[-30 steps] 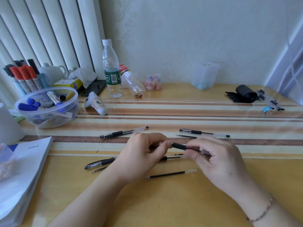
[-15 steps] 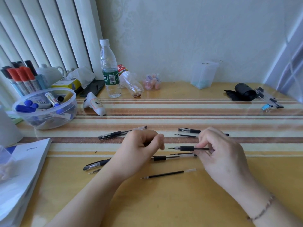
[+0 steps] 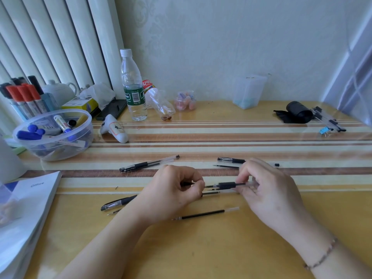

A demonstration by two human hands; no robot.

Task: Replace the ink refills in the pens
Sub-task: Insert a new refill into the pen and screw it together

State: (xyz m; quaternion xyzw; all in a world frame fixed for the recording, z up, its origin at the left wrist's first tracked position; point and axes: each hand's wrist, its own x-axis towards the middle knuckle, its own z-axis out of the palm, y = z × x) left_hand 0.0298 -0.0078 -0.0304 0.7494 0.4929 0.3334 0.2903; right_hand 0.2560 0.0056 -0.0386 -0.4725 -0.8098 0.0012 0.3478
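Note:
My right hand [image 3: 269, 192] pinches a clear pen barrel with a black grip [image 3: 226, 185] and holds it level just above the table. The refill's point sticks out of its left end. My left hand [image 3: 173, 192] is closed on a small dark piece [image 3: 187, 183], and its fingertips almost touch that point. Another pen [image 3: 213, 193] lies under the held one. A loose black refill [image 3: 203, 214] lies in front of my hands. A capped pen [image 3: 117, 202] lies at the left and a pen [image 3: 149, 164] behind my left hand. One more pen [image 3: 230, 160] lies beside a thin refill [image 3: 226, 166].
A clear bowl of markers [image 3: 86, 121] and an office booklet [image 3: 38, 190] sit at the left. A water bottle [image 3: 133, 91], a crushed bottle [image 3: 161, 105] and a white holder [image 3: 114, 128] stand behind. A black roll [image 3: 298, 112] and pens [image 3: 328, 120] are at the far right.
A second ago both hands were together on the pen. They then drew apart, with the left hand taking the small dark piece. Now the pen's point is close to my left fingertips again.

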